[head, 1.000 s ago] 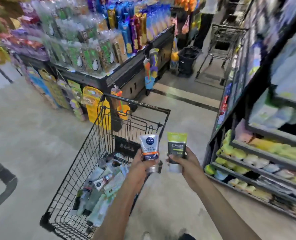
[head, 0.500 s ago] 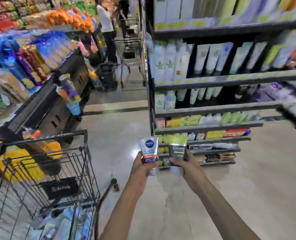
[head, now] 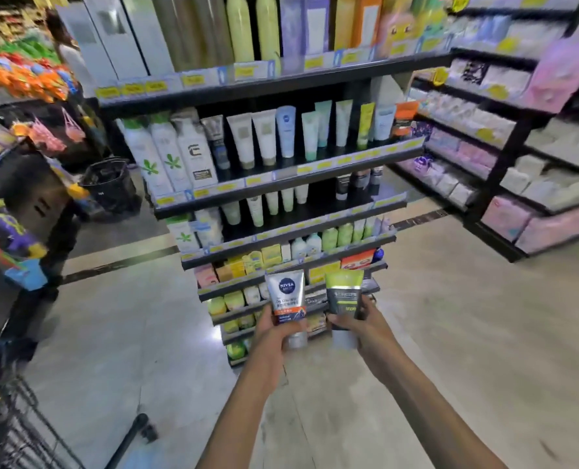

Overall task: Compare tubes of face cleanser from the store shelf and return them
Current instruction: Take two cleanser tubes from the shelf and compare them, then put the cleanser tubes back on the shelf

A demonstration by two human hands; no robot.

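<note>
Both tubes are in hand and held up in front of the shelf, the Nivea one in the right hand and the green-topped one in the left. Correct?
Not quite: the hands are swapped. The head view shows the Nivea tube in the left hand and the green-topped tube in the right hand. The rest stands: both are held up in front of the shelf.

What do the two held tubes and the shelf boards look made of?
Nivea tube and green-topped tube: likely soft glossy plastic, with flat crimped top ends, printed skins and silvery caps. Shelf boards: probably black-painted metal, thin and hard-edged; unconfirmed.
</note>
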